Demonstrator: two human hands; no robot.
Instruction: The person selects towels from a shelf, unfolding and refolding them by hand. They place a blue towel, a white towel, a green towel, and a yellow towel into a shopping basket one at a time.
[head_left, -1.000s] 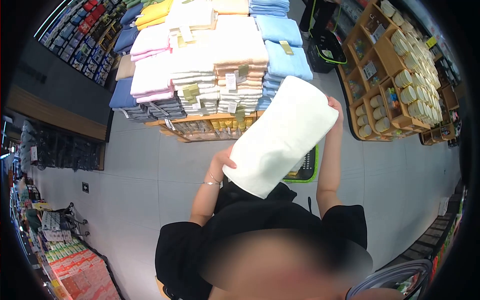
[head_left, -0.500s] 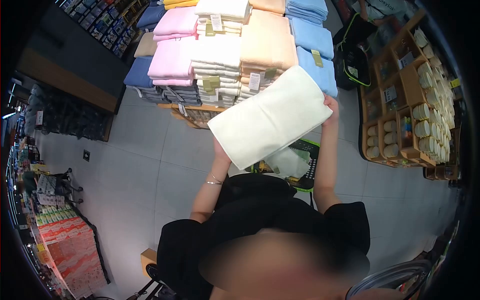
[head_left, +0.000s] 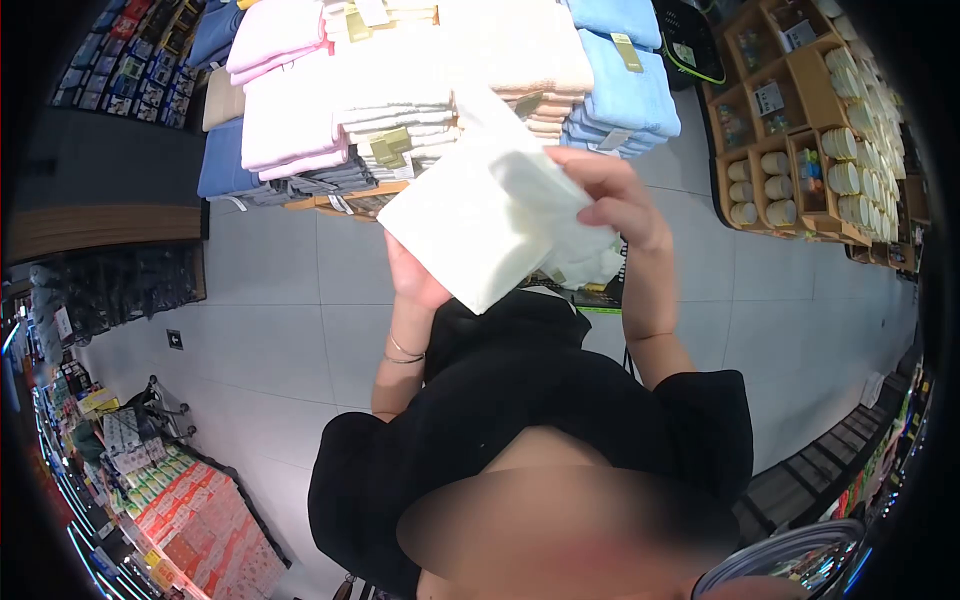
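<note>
Shelving [head_left: 130,55] at far left holds rows of small packaged goods, too small to read. Lower left, boxed goods in red and green packs [head_left: 185,510] sit on a low display along the grey tiled floor [head_left: 270,320].

Left hand [head_left: 412,275] is under the white towel [head_left: 470,225], palm up against the lower left edge, fingers hidden behind the cloth; it looks like a supporting grasp, though the finger curl itself can't be seen. Thin bracelet [head_left: 403,352] on that wrist.

Towel is folded, held up in front of the chest, between the person and the towel display [head_left: 400,90]. Its upper edge overlaps the display in the view; can't tell if it touches the stack. Display is a wooden table [head_left: 330,203] piled with folded towels: pink and blue-grey at left, white and peach in the middle, light blue at right, paper tags hanging off several.

Right hand [head_left: 615,200] is on the towel's right side, fingers curled over a bunched fold, thumb below, clenched on the cloth. A shopping basket with green trim [head_left: 598,298] sits on the floor below the towel, mostly hidden.

Far right, wooden cubby shelving [head_left: 800,110] holds rolled cream-coloured items stacked end-out, well apart from both hands.
</note>
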